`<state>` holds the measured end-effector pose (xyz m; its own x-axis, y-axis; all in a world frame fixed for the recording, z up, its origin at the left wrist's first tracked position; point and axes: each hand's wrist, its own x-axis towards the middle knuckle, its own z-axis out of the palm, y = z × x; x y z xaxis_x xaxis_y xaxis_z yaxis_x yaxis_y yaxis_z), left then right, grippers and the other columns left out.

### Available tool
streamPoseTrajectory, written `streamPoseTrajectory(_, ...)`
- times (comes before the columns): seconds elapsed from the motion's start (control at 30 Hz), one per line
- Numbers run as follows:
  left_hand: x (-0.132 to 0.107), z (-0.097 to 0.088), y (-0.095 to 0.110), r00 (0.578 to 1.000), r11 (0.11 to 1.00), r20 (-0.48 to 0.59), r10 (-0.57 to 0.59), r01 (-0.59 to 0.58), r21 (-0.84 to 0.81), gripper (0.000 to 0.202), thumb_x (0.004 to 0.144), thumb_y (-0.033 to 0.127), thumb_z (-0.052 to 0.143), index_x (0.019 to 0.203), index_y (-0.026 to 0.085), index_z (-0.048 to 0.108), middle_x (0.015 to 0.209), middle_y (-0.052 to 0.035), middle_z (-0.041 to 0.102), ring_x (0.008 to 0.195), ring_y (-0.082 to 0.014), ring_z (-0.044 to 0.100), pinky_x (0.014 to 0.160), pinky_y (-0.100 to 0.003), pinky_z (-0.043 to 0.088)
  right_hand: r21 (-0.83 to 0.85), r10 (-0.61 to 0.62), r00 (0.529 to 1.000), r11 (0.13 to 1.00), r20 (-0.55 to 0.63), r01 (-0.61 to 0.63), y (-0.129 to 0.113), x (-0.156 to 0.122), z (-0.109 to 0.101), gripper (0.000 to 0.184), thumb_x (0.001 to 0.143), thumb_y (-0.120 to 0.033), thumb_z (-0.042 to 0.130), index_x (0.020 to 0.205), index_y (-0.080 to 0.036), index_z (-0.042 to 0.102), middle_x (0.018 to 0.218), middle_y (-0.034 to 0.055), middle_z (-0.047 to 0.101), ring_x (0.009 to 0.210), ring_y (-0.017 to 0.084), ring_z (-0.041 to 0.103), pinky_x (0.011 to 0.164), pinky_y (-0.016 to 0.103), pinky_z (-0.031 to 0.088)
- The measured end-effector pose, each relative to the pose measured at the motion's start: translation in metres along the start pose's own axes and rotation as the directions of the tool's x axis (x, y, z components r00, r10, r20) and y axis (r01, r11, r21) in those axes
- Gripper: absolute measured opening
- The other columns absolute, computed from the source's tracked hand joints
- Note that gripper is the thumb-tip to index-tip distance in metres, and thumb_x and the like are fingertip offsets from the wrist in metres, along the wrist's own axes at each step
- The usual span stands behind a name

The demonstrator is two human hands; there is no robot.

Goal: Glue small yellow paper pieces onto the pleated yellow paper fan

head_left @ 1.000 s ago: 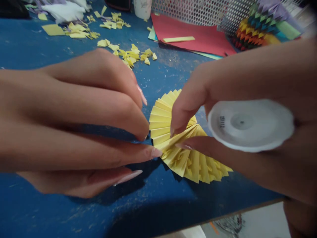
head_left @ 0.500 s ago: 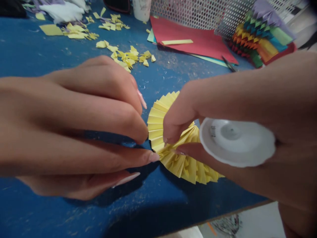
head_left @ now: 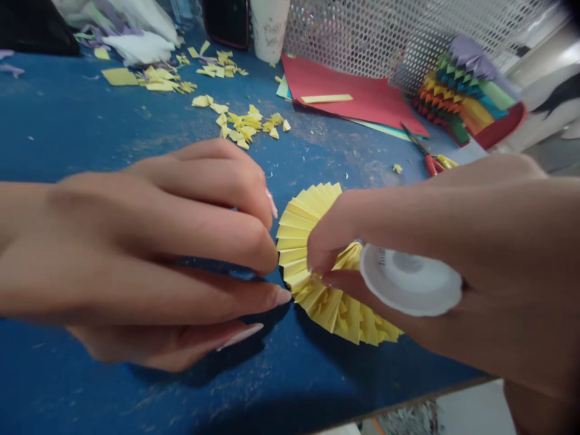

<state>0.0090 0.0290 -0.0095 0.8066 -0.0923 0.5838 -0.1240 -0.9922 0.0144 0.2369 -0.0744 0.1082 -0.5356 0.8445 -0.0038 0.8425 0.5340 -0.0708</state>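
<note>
A pleated yellow paper fan (head_left: 296, 235), spread into a rounded shape, lies on the blue table in front of me. Its left edge is pinched by my left hand (head_left: 181, 248), fingers closed. My right hand (head_left: 453, 241) pinches the pleats near the middle with thumb and forefinger and covers part of the fan. Lodged in that same hand is a white plastic piece with a round end (head_left: 414, 281), which looks like the base of a small bottle; the rest of it is hidden.
Yellow paper scraps (head_left: 247, 124) litter the table beyond my hands. Further back are red paper (head_left: 357, 109), a paper cup (head_left: 269, 30) and a perforated metal basket (head_left: 344, 36). Scissors (head_left: 432, 160) and a multicoloured pleated paper piece (head_left: 471, 90) sit at the right. The table's near edge runs along the bottom right.
The view has shifted, so the table and things on it appear lower and more of the scissors shows. Both hands keep their hold on the fan, with little movement against it.
</note>
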Motion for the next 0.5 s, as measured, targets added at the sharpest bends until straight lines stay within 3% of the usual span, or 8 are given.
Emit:
streamPoseTrajectory(0.1,0.012,-0.002,-0.009,0.984,0.984,-0.013,0.176,-0.176,-0.010,0.026,0.075,0.047,0.077,0.097,0.033,0.082,0.101,0.0084,0.073,0.088,-0.0177,0.068,0.092,-0.038,0.058,-0.080,-0.088,0.994,0.993,-0.063,0.082,0.003,-0.005,0.006,0.018,0.083,-0.009,0.072,0.088,-0.026,0.076,0.056,-0.0101,0.058,0.046,0.007,0.051,0.047,0.025,0.039)
streamPoseTrajectory(0.2,0.025,-0.006,-0.015,0.972,0.972,-0.023,0.235,-0.235,0.010,0.028,0.070,0.048,0.080,0.093,0.032,0.083,0.092,0.0069,0.074,0.080,-0.0185,0.067,0.079,-0.037,0.058,-0.047,-0.123,0.992,0.992,-0.040,0.121,0.007,-0.007,0.014,0.019,0.080,-0.008,0.080,0.086,-0.025,0.078,0.052,-0.0094,0.050,0.044,0.006,0.042,0.043,0.026,0.034)
streamPoseTrajectory(0.37,0.028,-0.007,-0.011,0.974,0.974,-0.010,0.225,-0.225,-0.007,0.028,0.069,0.047,0.081,0.091,0.029,0.083,0.087,0.0056,0.073,0.078,-0.0171,0.067,0.080,-0.034,0.060,-0.105,-0.094,0.996,0.990,0.000,0.094,-0.002,-0.006,0.012,0.019,0.079,-0.007,0.078,0.086,-0.024,0.078,0.053,-0.0088,0.054,0.044,0.005,0.045,0.045,0.022,0.035)
streamPoseTrajectory(0.5,0.019,-0.002,0.000,0.998,0.995,-0.061,0.030,-0.036,-0.097,0.022,0.071,0.039,0.077,0.089,0.028,0.081,0.092,0.0058,0.072,0.085,-0.0167,0.066,0.093,-0.034,0.056,-0.288,-0.025,0.999,0.957,-0.027,0.016,-0.015,-0.003,0.013,0.014,0.087,-0.018,0.067,0.082,-0.026,0.076,0.052,-0.0086,0.054,0.045,0.005,0.048,0.049,0.021,0.038)
